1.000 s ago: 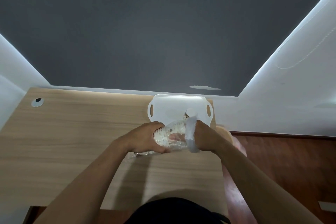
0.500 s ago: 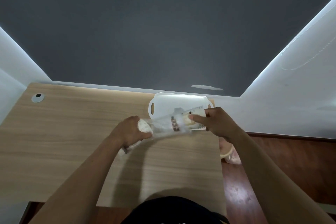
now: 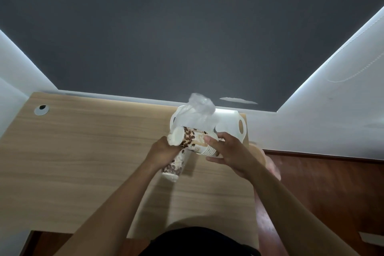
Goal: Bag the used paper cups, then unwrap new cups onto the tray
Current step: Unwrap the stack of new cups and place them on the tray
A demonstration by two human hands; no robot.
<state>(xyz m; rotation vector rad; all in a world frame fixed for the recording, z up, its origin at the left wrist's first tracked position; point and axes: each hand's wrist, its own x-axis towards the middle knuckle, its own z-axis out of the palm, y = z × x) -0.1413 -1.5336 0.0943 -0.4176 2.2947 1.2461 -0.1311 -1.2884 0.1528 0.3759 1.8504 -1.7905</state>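
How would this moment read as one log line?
phase: unwrapping | left hand: cups in wrapper | right hand: bare cup stack | tray: behind

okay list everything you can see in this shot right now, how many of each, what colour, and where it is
Desk: one, light wood, fills the lower left.
Cable hole: one, silver ring, far left of the desk.
Tray: one, white with handle slots, far right corner of the desk.
Cup stack: one, white with brown coffee-bean print, on its side, held above the desk in front of the tray.
Second cup stack: one, same print, under the left hand; exact cup count unclear.
Plastic wrap: one, clear, crumpled, sticking up behind the cup stack.
Floor: dark red-brown wood, right.
Left hand: gripping the second cup stack.
Right hand: gripping the cup stack's rim end.
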